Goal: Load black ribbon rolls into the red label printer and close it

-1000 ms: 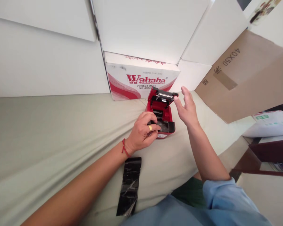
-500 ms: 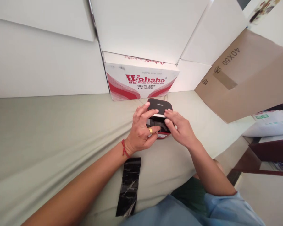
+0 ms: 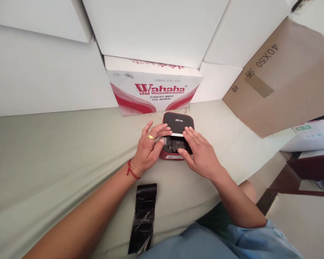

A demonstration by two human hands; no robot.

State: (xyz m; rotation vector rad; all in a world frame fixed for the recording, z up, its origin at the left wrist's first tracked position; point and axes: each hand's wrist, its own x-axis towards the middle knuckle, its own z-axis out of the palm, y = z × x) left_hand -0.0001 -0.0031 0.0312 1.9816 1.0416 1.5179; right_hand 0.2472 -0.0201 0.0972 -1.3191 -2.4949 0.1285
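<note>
A small black and red box-shaped device [image 3: 179,119] with rounded corners lies on the cloth, its black lid raised and a dark inner compartment [image 3: 175,145] showing. Along the lid's front edge runs a white strip. My left hand [image 3: 149,148] is open at the device's left side, fingertips touching the lid edge and thumb by the compartment. On the right, my right hand [image 3: 202,153] has its fingers stretched out over the lid's right corner, with the thumb over the compartment's front. My fingers hide parts of both sides. Nearer me lies a crinkled black strip [image 3: 143,216].
A white and red Wahaha water carton [image 3: 159,91] stands just behind the device. White boxes [image 3: 156,28] are stacked behind it. A brown cardboard piece [image 3: 283,79] leans at the right, near a white bag [image 3: 302,136]. Pale green cloth [image 3: 56,151] covers the surface.
My left hand has shifted left, its fingers drawn out of the compartment. More of the device's inside shows. My right thumb has moved toward the compartment's front. The view has shifted slightly.
</note>
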